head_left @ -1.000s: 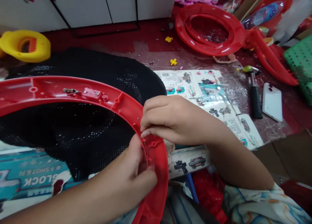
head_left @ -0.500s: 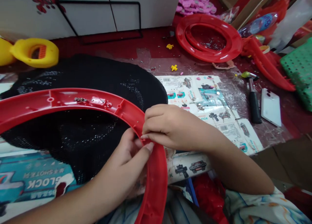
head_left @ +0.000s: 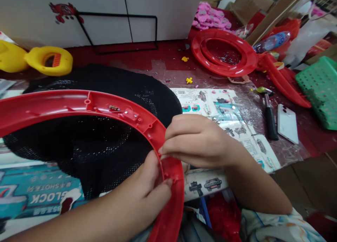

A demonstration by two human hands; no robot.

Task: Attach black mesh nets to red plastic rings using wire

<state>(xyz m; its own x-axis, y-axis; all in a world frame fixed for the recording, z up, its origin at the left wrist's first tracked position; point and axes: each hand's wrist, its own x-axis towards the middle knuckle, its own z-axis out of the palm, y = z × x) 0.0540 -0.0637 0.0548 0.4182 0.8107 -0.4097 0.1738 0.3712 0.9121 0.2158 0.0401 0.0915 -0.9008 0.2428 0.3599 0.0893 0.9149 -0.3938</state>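
Observation:
A large curved red plastic ring (head_left: 60, 102) lies with its ribbed, hollow side up, its lower end near my body. My left hand (head_left: 147, 196) grips the ring's inner rim at the right bend, thumb on the channel and fingers underneath. Beside it my right hand (head_left: 197, 140) reaches over the outer edge, fingertips pinched together against the inside of the channel. What the pinch holds, if anything, is hidden. A small coiled spring-like piece (head_left: 114, 108) rests in the channel, next to a raised red block (head_left: 131, 115). Black mesh fabric (head_left: 105, 158) spreads under the ring.
Behind stand yellow plastic parts (head_left: 50, 61), a black wire frame (head_left: 118, 14) and stacked red rings (head_left: 223, 35) containing small metal bits. At right are a hammer (head_left: 270, 119), a white phone (head_left: 287, 124) and a green basket (head_left: 318, 91). Printed cardboard (head_left: 189, 98) covers the table.
The ring has turned slightly, carrying the spring-like piece and block rightward. My left thumb sits lower along the channel, and my right hand has shifted a little right. The view has also tilted.

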